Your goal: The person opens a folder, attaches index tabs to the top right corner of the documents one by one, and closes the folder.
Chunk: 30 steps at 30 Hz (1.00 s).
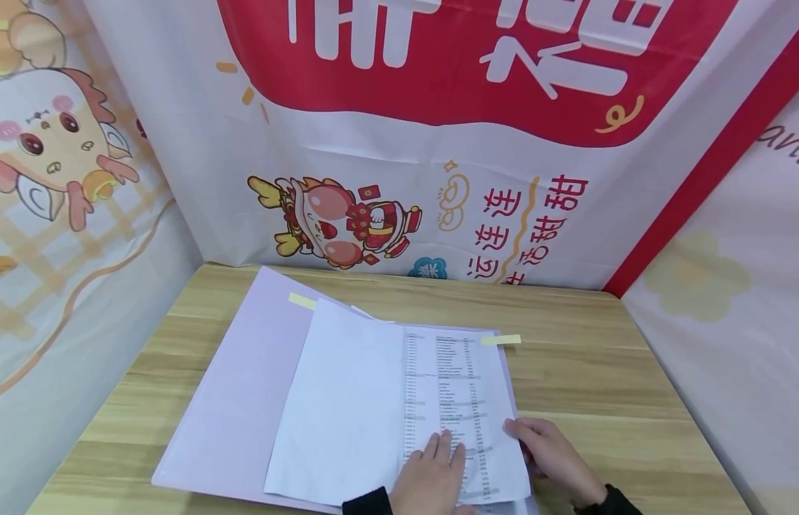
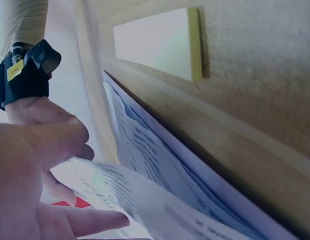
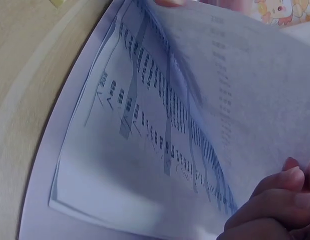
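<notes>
A lilac folder (image 1: 228, 393) lies spread on the table with stapled-looking printed sheets in it. On the right is a page with printed columns (image 1: 460, 386); the left page (image 1: 344, 400) looks blank. My left hand (image 1: 431, 472) rests on the lower part of the printed page, fingers extended. At that page's right edge, my right hand (image 1: 556, 458) pinches the paper between thumb and fingers. In the right wrist view this lifted sheet (image 3: 260, 85) stands away from another printed sheet (image 3: 119, 150) with handwritten ticks. The right hand's fingers (image 3: 275, 200) curl at its edge.
Pale yellow sticky strips (image 1: 501, 340) stick out near the upper corners of the folder. A pale block with a yellow side (image 2: 155, 42) lies on the wooden table (image 1: 579, 357) beside the folder. Printed cloth (image 1: 386, 150) hangs behind and at both sides.
</notes>
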Tool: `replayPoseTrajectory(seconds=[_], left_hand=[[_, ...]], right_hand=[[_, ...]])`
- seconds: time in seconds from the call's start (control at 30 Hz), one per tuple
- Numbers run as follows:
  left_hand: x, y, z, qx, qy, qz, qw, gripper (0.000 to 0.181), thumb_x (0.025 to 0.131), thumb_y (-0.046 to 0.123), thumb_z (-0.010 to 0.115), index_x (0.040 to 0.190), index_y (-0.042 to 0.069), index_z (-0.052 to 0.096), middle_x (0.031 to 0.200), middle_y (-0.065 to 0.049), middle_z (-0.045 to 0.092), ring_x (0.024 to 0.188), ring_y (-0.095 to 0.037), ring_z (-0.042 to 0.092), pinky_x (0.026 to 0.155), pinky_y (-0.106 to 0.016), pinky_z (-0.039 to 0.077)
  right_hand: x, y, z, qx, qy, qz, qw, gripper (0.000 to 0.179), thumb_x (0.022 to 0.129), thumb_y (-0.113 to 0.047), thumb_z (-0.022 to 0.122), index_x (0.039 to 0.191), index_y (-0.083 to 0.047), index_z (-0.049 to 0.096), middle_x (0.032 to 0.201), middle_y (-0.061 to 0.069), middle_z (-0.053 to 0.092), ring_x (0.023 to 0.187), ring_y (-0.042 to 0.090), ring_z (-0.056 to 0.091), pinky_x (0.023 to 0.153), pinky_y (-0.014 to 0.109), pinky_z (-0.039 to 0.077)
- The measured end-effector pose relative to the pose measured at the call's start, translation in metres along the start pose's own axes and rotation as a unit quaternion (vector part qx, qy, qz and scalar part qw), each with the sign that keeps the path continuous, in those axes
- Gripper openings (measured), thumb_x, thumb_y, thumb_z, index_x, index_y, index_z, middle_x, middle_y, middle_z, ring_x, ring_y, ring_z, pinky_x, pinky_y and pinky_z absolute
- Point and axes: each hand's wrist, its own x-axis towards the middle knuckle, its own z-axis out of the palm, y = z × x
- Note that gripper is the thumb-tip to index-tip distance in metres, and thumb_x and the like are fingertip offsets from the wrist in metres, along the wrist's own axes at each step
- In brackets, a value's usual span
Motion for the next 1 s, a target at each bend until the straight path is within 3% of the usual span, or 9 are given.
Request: replayPoseTrajectory(seconds=[0.13,0.33,0.53,0.63,1.0], left_hand=[[0.000,0.002,0.001,-0.009,-0.006,-0.006,0.9999,0.065,0.098,0.052,0.061,0.146,0.008,0.054,0.150,-0.013,0.052,0.139,-0.026,0.049,0.101,-0.043,0.052],[-0.003,0.001,-0.002,-0.031,-0.010,0.008,0.9994,0.049,0.106,0.035,0.050,0.144,0.006,0.056,0.150,-0.011,0.053,0.138,-0.024,0.050,0.100,-0.043,0.053],[-0.008,-0.002,-0.009,-0.026,0.005,0.021,0.9994,0.046,0.107,0.033,0.046,0.142,0.006,0.058,0.146,-0.009,0.056,0.132,-0.023,0.055,0.093,-0.042,0.056],[-0.013,-0.004,-0.012,-0.031,0.018,0.017,0.9992,0.045,0.108,0.032,0.045,0.142,0.006,0.058,0.144,-0.007,0.058,0.130,-0.021,0.057,0.094,-0.040,0.055],[-0.033,-0.009,-0.025,-0.051,0.046,-0.003,0.9976,0.046,0.106,0.031,0.046,0.145,0.009,0.056,0.139,-0.003,0.060,0.122,-0.017,0.060,0.086,-0.036,0.056]], right_hand=[[-0.001,-0.002,0.004,0.011,0.012,-0.009,0.9998,0.045,0.107,-0.038,0.047,0.096,0.000,0.068,0.066,-0.003,0.051,0.052,0.008,0.039,0.048,0.020,0.030],[0.001,-0.003,0.006,0.055,0.016,-0.018,0.9982,0.046,0.110,-0.036,0.035,0.075,-0.010,0.050,0.064,-0.003,0.046,0.051,0.008,0.036,0.046,0.020,0.028],[0.005,-0.006,0.008,0.067,0.040,-0.020,0.9968,0.027,0.099,-0.016,0.036,0.077,-0.007,0.050,0.062,-0.001,0.046,0.051,0.010,0.039,0.045,0.021,0.029],[0.008,-0.009,0.009,0.043,0.045,-0.034,0.9975,0.022,0.096,-0.011,0.038,0.081,-0.004,0.052,0.064,0.000,0.048,0.052,0.011,0.039,0.046,0.021,0.028],[0.028,-0.035,0.006,-0.038,0.068,-0.079,0.9938,0.026,0.106,-0.014,0.042,0.084,-0.001,0.050,0.070,0.004,0.050,0.056,0.014,0.039,0.049,0.022,0.029]])
